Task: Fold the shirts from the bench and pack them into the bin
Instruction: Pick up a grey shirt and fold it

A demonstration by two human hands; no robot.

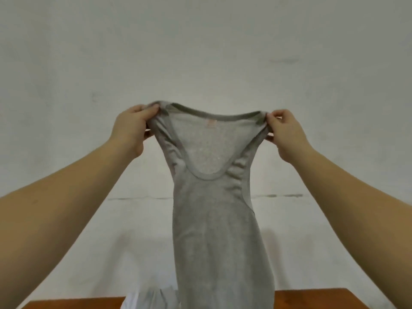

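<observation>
Low at the frame's bottom, the wooden bench (pixel 316 298) carries a pale garment (pixel 142 301). Above it the grey tank top (pixel 218 230) hangs lengthwise, straight down from both hands. Farther out, the left hand (pixel 131 128) and right hand (pixel 287 134) each pinch a shoulder strap with curled fingers, level and equally near, against the white wall (pixel 200 41).

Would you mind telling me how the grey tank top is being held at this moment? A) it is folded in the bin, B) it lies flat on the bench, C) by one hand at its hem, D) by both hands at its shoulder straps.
D: the left hand and the right hand each pinch a shoulder strap of the grey tank top, which hangs down in front of the wall.
</observation>
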